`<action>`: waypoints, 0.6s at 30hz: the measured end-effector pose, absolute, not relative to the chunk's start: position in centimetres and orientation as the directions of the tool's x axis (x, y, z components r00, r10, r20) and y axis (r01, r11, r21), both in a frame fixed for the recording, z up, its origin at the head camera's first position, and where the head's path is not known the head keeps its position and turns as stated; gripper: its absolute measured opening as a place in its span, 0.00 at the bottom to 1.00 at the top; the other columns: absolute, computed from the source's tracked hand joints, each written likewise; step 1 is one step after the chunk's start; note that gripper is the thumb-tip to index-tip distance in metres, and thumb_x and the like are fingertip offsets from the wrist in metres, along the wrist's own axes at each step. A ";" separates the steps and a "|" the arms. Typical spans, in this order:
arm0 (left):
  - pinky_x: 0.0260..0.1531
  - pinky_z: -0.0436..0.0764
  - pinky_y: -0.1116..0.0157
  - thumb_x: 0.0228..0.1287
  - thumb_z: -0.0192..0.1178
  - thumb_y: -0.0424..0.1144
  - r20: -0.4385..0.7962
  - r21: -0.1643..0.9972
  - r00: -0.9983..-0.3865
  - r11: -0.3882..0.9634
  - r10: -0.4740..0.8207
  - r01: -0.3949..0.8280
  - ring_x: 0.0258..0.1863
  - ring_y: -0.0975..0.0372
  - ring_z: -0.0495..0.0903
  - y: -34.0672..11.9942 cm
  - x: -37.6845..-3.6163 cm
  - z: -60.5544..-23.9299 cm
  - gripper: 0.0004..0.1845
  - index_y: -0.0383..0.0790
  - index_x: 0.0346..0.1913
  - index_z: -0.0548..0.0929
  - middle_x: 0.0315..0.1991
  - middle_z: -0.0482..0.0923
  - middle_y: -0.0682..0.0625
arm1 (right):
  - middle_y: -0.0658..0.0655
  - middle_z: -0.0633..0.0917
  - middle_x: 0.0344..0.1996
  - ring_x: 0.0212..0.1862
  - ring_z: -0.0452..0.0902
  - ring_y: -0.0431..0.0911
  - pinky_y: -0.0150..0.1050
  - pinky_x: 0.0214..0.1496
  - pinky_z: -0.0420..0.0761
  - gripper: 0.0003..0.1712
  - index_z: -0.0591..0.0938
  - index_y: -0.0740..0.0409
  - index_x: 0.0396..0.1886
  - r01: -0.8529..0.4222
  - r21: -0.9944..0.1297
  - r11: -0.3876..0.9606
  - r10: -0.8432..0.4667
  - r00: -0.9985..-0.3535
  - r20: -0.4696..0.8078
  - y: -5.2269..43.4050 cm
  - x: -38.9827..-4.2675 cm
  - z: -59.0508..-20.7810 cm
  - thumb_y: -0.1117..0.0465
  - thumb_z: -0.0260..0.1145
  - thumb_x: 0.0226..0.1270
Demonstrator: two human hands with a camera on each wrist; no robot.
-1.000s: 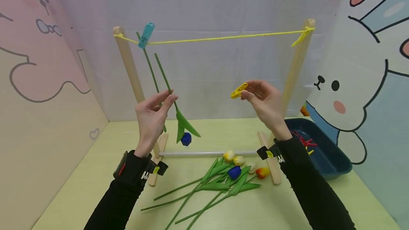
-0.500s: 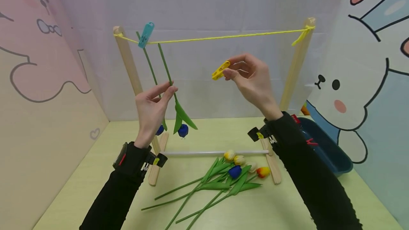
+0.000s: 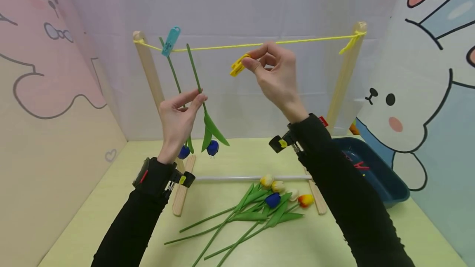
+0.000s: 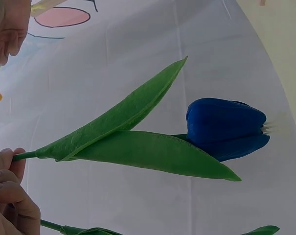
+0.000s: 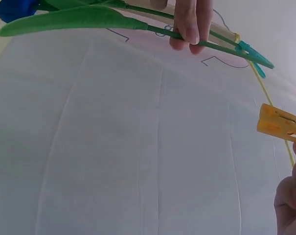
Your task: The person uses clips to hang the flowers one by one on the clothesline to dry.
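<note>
The left hand [image 3: 178, 116] pinches the stem of a blue tulip [image 3: 212, 147] hanging head down. The right hand [image 3: 272, 73] pinches a yellow clothespin [image 3: 237, 66] just under the yellow string [image 3: 304, 40].

Light was bright, soft and even, with only faint shadows under the green-stemmed artificial tulips [image 3: 259, 209] lying on the table. No glare showed. Wrist views stayed fairly sharp; fingers beside the blue tulip head [image 4: 226, 128] blurred at the frame edge.

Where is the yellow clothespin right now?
In the head view the yellow clothespin is pinched in the right hand, just below the yellow string, right of the held tulip stem.
</note>
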State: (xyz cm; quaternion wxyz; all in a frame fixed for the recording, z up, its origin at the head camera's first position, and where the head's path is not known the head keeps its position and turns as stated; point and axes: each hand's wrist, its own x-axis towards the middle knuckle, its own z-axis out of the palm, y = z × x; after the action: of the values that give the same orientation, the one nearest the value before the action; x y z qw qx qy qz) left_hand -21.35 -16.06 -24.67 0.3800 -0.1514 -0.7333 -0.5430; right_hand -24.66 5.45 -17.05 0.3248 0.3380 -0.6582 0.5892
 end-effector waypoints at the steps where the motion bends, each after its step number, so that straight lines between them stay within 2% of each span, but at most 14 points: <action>1: 0.35 0.80 0.81 0.67 0.66 0.33 0.722 0.681 -0.665 0.369 -0.192 0.632 0.36 0.82 0.83 -16.1 -21.4 -24.6 0.14 0.29 0.51 0.87 0.42 0.88 0.32 | 0.67 0.87 0.37 0.21 0.72 0.38 0.27 0.25 0.71 0.10 0.81 0.75 0.33 -0.832 -0.551 0.063 -0.053 -0.554 0.831 5.1 -24.7 -16.9 0.71 0.72 0.62; 5: 0.31 0.79 0.81 0.66 0.67 0.33 0.714 0.688 -0.669 0.383 -0.205 0.617 0.36 0.83 0.82 -16.0 -21.5 -24.4 0.13 0.30 0.51 0.87 0.42 0.88 0.32 | 0.70 0.86 0.36 0.18 0.71 0.37 0.29 0.23 0.64 0.09 0.80 0.76 0.32 -0.849 -0.528 -0.001 -0.033 -0.528 0.849 3.7 -24.7 -16.0 0.72 0.72 0.62; 11: 0.30 0.79 0.81 0.66 0.67 0.32 0.710 0.694 -0.668 0.384 -0.221 0.610 0.35 0.82 0.81 -15.9 -21.6 -24.0 0.13 0.29 0.51 0.87 0.42 0.88 0.32 | 0.68 0.86 0.35 0.17 0.74 0.38 0.30 0.23 0.62 0.07 0.81 0.74 0.31 -0.846 -0.532 -0.039 -0.005 -0.532 0.846 1.7 -24.8 -14.4 0.72 0.70 0.64; 14: 0.29 0.78 0.81 0.66 0.67 0.33 0.708 0.696 -0.669 0.385 -0.227 0.606 0.35 0.82 0.82 -15.9 -21.7 -23.9 0.13 0.31 0.51 0.88 0.42 0.88 0.33 | 0.67 0.85 0.35 0.23 0.76 0.38 0.30 0.24 0.66 0.07 0.82 0.74 0.31 -0.834 -0.549 -0.053 0.020 -0.550 0.835 0.5 -24.8 -13.8 0.71 0.70 0.64; 18: 0.30 0.79 0.81 0.67 0.67 0.34 0.706 0.699 -0.670 0.380 -0.231 0.605 0.35 0.81 0.82 -15.7 -21.8 -23.7 0.13 0.32 0.50 0.88 0.41 0.88 0.34 | 0.67 0.85 0.35 0.35 0.78 0.39 0.29 0.31 0.77 0.07 0.83 0.73 0.32 -0.832 -0.552 -0.062 0.056 -0.555 0.830 -0.7 -24.7 -13.1 0.70 0.70 0.64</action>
State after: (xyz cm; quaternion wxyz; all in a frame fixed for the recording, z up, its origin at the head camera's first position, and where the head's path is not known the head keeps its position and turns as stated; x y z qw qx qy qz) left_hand -21.81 -15.71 -23.70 0.3857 -0.1273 -0.7357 -0.5420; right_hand -24.66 -0.71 -13.15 0.3407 0.3264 -0.5939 0.6516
